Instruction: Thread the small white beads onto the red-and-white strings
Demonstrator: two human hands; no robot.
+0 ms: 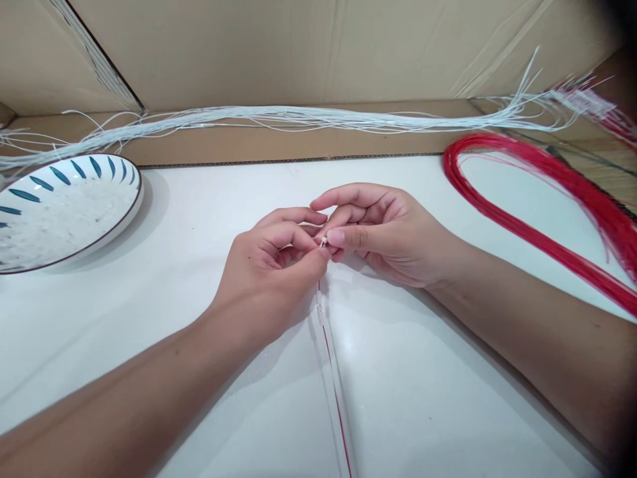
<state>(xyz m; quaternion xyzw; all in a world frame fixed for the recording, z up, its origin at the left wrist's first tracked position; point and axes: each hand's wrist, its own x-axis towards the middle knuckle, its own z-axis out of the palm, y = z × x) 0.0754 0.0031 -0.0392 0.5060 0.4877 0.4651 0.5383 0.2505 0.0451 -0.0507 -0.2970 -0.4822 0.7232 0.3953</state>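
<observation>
Above the white tabletop my two hands meet, fingertips nearly touching. My left hand (271, 272) is closed in a pinch of thumb and forefinger on the upper part of a thin wire pair. From there a red wire (334, 388) and a pale wire run down toward me. At the tip, a tiny white piece (324, 241) shows between the thumbs; its exact kind is too small to tell. My right hand (388, 232) is pinched on that piece from the right. Just below the left thumb, a small clear piece (320, 309) sits along the wires.
A white dish (115, 229) with blue leaf marks holds many small clear-white pieces at the left. Along the cardboard wall (298, 53) lies a bundle of white wires (308, 117). Looped red wires (497, 211) rest at the right, beside my right forearm.
</observation>
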